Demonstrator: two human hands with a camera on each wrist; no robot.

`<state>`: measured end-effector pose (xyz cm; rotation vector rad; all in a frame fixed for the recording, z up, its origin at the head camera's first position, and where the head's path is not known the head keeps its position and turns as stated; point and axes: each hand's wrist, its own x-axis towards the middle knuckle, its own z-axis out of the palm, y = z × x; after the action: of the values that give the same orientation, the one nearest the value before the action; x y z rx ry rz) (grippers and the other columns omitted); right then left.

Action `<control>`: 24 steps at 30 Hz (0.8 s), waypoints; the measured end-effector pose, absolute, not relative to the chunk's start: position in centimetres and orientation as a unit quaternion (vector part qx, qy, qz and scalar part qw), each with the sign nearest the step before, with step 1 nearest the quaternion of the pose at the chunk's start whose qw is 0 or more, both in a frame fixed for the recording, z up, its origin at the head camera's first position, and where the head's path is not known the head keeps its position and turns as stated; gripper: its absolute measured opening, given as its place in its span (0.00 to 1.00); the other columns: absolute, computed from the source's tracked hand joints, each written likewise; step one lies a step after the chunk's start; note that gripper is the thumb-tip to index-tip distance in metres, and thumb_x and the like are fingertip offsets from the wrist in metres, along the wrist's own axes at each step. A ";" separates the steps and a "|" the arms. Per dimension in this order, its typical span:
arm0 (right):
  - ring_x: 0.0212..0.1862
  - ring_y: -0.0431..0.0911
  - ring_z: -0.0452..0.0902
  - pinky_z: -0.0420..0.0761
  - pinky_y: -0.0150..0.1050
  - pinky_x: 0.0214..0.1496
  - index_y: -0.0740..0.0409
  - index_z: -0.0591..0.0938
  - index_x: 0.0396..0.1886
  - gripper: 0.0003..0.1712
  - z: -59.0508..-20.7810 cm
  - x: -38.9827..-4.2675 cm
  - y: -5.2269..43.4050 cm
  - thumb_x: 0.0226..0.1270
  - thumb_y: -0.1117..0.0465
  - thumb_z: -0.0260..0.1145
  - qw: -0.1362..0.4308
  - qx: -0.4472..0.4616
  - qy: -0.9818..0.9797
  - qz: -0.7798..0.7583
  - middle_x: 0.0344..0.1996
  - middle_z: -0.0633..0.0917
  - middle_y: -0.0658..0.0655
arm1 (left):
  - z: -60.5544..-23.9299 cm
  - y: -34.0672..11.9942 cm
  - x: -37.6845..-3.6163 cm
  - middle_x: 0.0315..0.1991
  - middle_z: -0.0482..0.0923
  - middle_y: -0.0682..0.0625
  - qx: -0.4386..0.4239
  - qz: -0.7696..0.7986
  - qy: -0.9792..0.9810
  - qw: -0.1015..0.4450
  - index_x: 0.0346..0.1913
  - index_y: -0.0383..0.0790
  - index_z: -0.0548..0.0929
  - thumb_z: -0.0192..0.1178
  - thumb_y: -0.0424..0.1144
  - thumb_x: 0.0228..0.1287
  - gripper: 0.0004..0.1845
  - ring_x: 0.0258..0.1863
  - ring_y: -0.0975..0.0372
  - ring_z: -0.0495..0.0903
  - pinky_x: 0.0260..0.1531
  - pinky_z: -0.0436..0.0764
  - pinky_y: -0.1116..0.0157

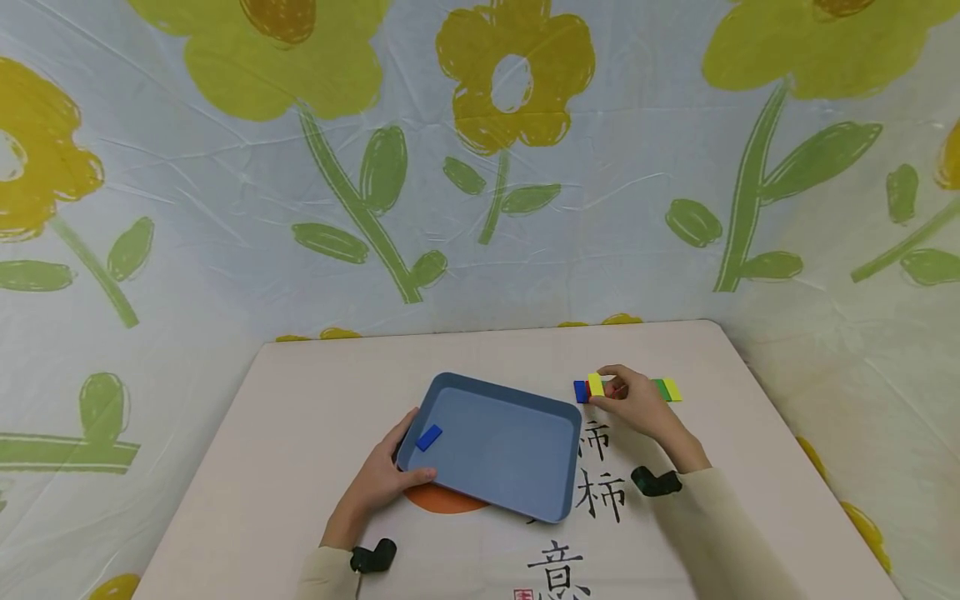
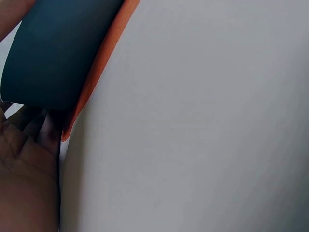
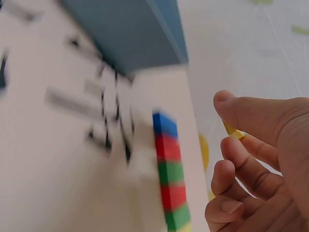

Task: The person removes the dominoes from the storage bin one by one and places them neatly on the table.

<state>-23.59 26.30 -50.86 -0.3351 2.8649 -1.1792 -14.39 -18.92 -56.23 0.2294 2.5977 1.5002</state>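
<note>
My left hand grips the left end of a blue-grey tray, its thumb over the near rim. In the left wrist view, fingers reach beneath the tray. Inside the tray, near its left end, lies one blue block. My right hand pinches a yellow block between thumb and fingers, just right of the tray. Raised off the table, that yellow block is mostly covered by the thumb in the right wrist view. Below it runs a row of blue, red, green and yellow blocks.
The pale table carries black brush-written characters and an orange printed shape, partly covered by the tray. Behind the table's far edge hangs a flower-printed cloth. A dark band sits on the right wrist.
</note>
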 end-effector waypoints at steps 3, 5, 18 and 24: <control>0.39 0.48 0.79 0.78 0.33 0.35 0.66 0.77 0.63 0.31 -50.9 -23.4 28.2 0.65 0.58 0.76 0.011 -0.094 0.925 -0.368 0.34 0.80 0.55 | -56.2 -18.9 -14.3 0.82 0.56 0.44 0.074 0.501 0.860 0.068 0.83 0.54 0.55 0.78 0.51 0.53 0.57 0.80 0.44 0.57 0.74 0.60 0.35; 0.39 0.48 0.79 0.78 0.33 0.34 0.67 0.77 0.62 0.31 -50.8 -23.3 29.5 0.65 0.58 0.76 0.009 -0.086 0.928 -0.362 0.33 0.80 0.55 | -56.1 -18.9 -14.3 0.82 0.56 0.45 0.072 0.504 0.858 0.071 0.83 0.55 0.55 0.78 0.50 0.53 0.57 0.80 0.45 0.57 0.74 0.60 0.36; 0.43 0.53 0.80 0.75 0.34 0.34 0.70 0.75 0.64 0.31 -51.2 -23.2 36.7 0.68 0.59 0.74 0.009 -0.059 0.946 -0.319 0.36 0.81 0.57 | -56.2 -18.9 -14.2 0.83 0.54 0.47 0.071 0.508 0.855 0.076 0.83 0.57 0.55 0.78 0.50 0.53 0.57 0.81 0.47 0.55 0.75 0.60 0.38; 0.46 0.59 0.79 0.79 0.43 0.38 0.72 0.71 0.68 0.34 -51.9 -23.2 38.9 0.71 0.56 0.71 0.042 -0.039 0.953 -0.299 0.43 0.82 0.67 | -56.2 -18.8 -14.2 0.82 0.55 0.47 0.068 0.506 0.857 0.073 0.83 0.58 0.55 0.79 0.49 0.53 0.57 0.81 0.46 0.55 0.75 0.59 0.37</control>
<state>-23.22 38.86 -51.89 -0.1180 2.9145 -0.9148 -14.20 -18.78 -56.25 0.2055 2.5729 1.5194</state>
